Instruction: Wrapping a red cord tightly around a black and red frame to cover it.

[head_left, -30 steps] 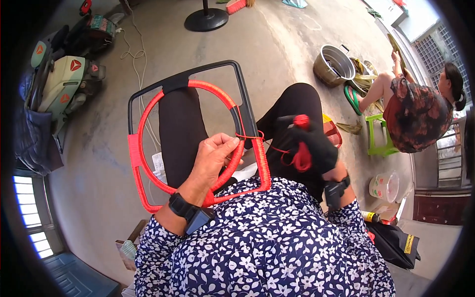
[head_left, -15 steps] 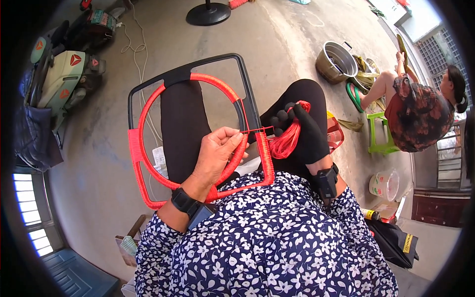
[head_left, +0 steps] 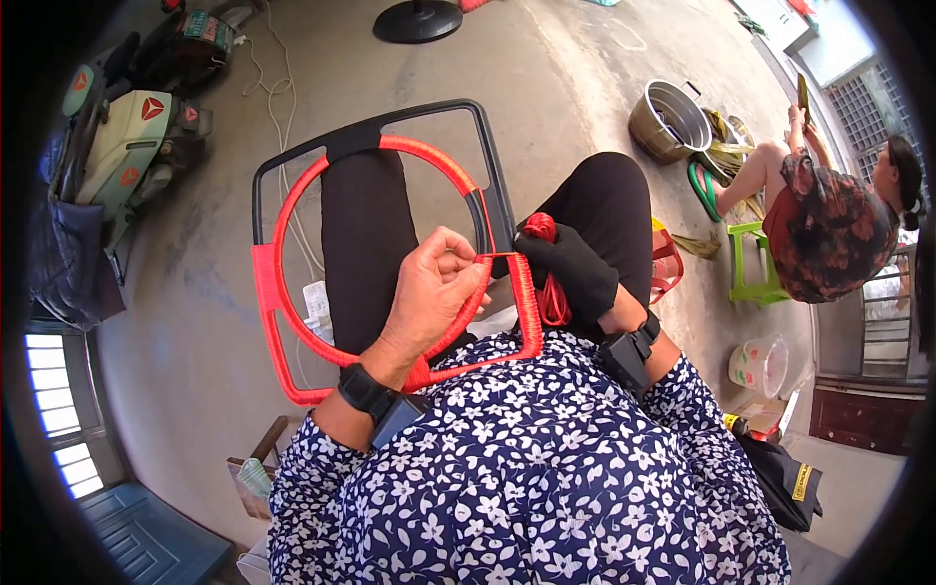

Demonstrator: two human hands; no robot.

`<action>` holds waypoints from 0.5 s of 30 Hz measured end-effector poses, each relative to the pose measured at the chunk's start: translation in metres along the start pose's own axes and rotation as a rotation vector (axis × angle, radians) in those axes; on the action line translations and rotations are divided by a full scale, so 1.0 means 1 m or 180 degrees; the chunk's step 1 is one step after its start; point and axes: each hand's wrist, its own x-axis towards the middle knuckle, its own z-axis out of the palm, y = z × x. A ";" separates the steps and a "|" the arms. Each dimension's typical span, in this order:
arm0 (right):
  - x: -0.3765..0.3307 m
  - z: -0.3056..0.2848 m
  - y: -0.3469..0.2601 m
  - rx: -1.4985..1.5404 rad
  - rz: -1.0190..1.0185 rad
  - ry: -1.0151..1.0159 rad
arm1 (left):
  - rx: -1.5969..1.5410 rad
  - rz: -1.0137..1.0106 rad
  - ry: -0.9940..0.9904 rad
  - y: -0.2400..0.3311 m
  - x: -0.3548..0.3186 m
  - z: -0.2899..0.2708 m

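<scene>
The one black frame [head_left: 492,185], partly wrapped in red cord [head_left: 531,307], rests across the lap, its lower edge hidden behind the blouse. The bare left hand [head_left: 434,297] pinches the cord at the frame's right bar. The gloved right hand [head_left: 575,268] closes around one red cord bundle [head_left: 546,234], fingertips hidden.

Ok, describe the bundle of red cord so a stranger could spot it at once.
Start at the black chair-back frame lying across the person's lap, partly wrapped in red. At its right edge, the right hand in a black glove grips the bundle of red cord. Unlike the tight red wrapping on the frame, it hangs as loose strands.
</scene>
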 end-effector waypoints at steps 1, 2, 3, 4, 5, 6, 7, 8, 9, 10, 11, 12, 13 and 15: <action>-0.002 0.001 -0.002 0.0000 0.0003 0.0002 | -0.0002 -0.0002 -0.0001 -0.001 0.001 -0.001; -0.004 0.002 -0.003 -0.0012 0.0006 -0.0014 | 0.0077 0.0040 -0.0068 -0.003 0.002 -0.003; -0.005 0.002 -0.003 -0.0023 0.0008 -0.0028 | 0.0156 0.0083 -0.0136 -0.005 0.003 -0.004; -0.005 0.001 -0.003 -0.0012 0.0003 -0.0025 | 0.0167 0.0081 -0.0141 -0.004 0.003 -0.004; -0.004 0.000 -0.002 -0.0067 -0.0043 -0.0048 | 0.0201 0.0081 -0.0115 -0.003 0.002 -0.003; -0.004 -0.001 -0.001 -0.0121 -0.0089 -0.0070 | 0.0237 0.0082 -0.0089 -0.002 0.002 -0.003; -0.002 0.000 0.000 -0.0111 -0.0097 -0.0073 | 0.0249 0.0084 -0.0089 -0.002 0.002 -0.002; 0.000 0.001 0.001 -0.0126 -0.0120 -0.0031 | -0.0367 -0.0172 0.0036 -0.003 0.004 -0.001; 0.001 0.003 0.002 -0.0141 -0.0141 0.0010 | -0.0984 -0.0428 0.0162 -0.004 0.005 -0.001; 0.003 0.004 0.003 -0.0135 -0.0149 -0.0002 | -0.0974 -0.0422 0.0173 -0.006 0.007 -0.002; 0.003 0.005 0.004 -0.0077 -0.0119 -0.0071 | -0.1091 -0.0583 -0.0017 -0.009 0.009 -0.004; 0.003 0.006 0.005 -0.0019 -0.0086 -0.0141 | -0.1210 -0.0745 -0.0205 -0.010 0.010 -0.006; 0.003 0.006 0.006 -0.0013 -0.0091 -0.0140 | -0.1202 -0.0746 -0.0206 -0.010 0.011 -0.006; 0.001 0.002 0.006 0.0470 -0.0095 -0.0011 | -0.1510 -0.0788 -0.0096 -0.011 0.007 -0.006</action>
